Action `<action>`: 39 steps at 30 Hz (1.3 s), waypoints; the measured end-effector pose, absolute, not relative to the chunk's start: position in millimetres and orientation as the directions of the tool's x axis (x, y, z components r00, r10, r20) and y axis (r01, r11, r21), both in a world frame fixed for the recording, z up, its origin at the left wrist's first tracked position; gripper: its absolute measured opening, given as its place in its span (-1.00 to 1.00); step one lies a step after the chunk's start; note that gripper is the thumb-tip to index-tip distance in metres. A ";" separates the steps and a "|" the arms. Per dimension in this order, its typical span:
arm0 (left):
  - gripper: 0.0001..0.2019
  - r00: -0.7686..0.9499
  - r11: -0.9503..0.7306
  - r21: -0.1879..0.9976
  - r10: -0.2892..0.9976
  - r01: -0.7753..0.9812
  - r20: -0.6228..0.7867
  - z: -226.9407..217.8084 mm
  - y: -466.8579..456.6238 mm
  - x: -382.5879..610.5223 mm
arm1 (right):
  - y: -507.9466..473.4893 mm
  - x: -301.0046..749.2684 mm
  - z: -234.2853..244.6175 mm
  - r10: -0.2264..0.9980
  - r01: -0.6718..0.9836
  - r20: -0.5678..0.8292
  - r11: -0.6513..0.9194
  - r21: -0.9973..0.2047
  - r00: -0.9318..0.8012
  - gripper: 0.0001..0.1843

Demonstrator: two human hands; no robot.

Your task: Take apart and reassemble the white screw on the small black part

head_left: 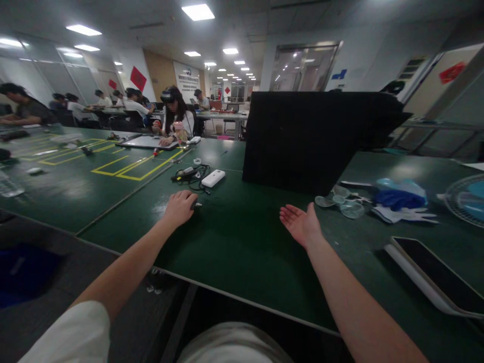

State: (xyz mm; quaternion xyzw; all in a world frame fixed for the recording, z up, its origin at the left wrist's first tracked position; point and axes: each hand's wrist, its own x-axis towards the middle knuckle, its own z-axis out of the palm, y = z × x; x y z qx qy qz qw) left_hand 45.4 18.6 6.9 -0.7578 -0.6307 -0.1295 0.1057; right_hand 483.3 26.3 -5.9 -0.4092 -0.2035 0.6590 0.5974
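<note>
My left hand point(179, 207) is on the green table, its fingers curled over a small dark object point(194, 203) with a white bit at its end. Most of that object is hidden under the fingers, and its kind does not show. Just beyond it lie a white rectangular device point(214, 178) and a tangle of black cables point(189, 173). My right hand point(302, 225) is open above the table with the palm turned up and the fingers stretched out. It holds nothing. Behind it stands a large black box-like panel point(295, 141).
Clear goggles point(346, 205), white gloves with blue cloth point(403, 204) and a round blue fan point(469, 199) lie to the right. A tablet-like device point(434, 272) rests nearer me. A co-worker point(176, 113) sits across, beside a whiteboard point(147, 142). Yellow tape point(139, 177) marks the left table.
</note>
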 end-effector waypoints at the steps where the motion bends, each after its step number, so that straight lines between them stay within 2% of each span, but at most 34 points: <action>1: -0.50 0.175 -0.183 -0.006 0.927 0.983 0.332 6.1 19.0 45.4 | 26.4 483.6 -5.9 0.953 -0.624 -0.298 -0.205 -0.754 0.047 -0.29; 4: -0.49 0.130 -0.146 0.020 0.926 0.989 0.355 3.5 21.1 41.7 | 25.8 483.7 -5.2 0.951 -0.625 -0.305 -0.211 -0.752 0.046 -0.29; 6: -0.51 0.043 -0.082 0.086 0.923 0.993 0.383 2.5 23.5 34.6 | 24.9 483.2 -4.1 0.950 -0.620 -0.309 -0.214 -0.755 0.048 -0.28; 9: -0.53 -0.151 0.041 0.264 0.900 0.964 0.410 0.5 29.0 21.4 | 23.3 482.1 -2.1 0.948 -0.613 -0.314 -0.218 -0.760 0.052 -0.29; 13: -0.52 -0.391 0.116 0.588 0.844 0.801 0.366 -7.8 40.7 18.2 | 22.9 481.8 -1.0 0.947 -0.615 -0.317 -0.220 -0.758 0.053 -0.28; 16: -0.51 -0.459 0.064 0.767 0.832 0.638 0.312 -15.3 51.2 32.6 | 24.6 483.5 -2.8 0.948 -0.624 -0.315 -0.216 -0.751 0.051 -0.26; 18: -0.52 -0.442 0.018 0.810 0.845 0.586 0.301 -17.7 57.6 46.4 | 25.8 484.9 -4.5 0.948 -0.628 -0.315 -0.218 -0.747 0.046 -0.25; 25: -0.51 -0.261 -0.039 0.768 0.928 0.639 0.264 -17.1 67.7 99.9 | 27.4 486.3 -8.2 0.950 -0.647 -0.310 -0.209 -0.733 0.045 -0.23; 30: -0.48 0.012 -0.161 0.633 0.972 0.757 0.233 -17.9 59.7 159.6 | 26.8 486.2 -7.3 0.955 -0.667 -0.294 -0.194 -0.720 0.040 -0.18; 39: -0.51 0.348 -0.425 0.524 0.905 0.738 0.243 -18.0 17.2 288.5 | 26.7 490.2 -7.0 0.949 -0.679 -0.305 -0.172 -0.713 0.081 -0.09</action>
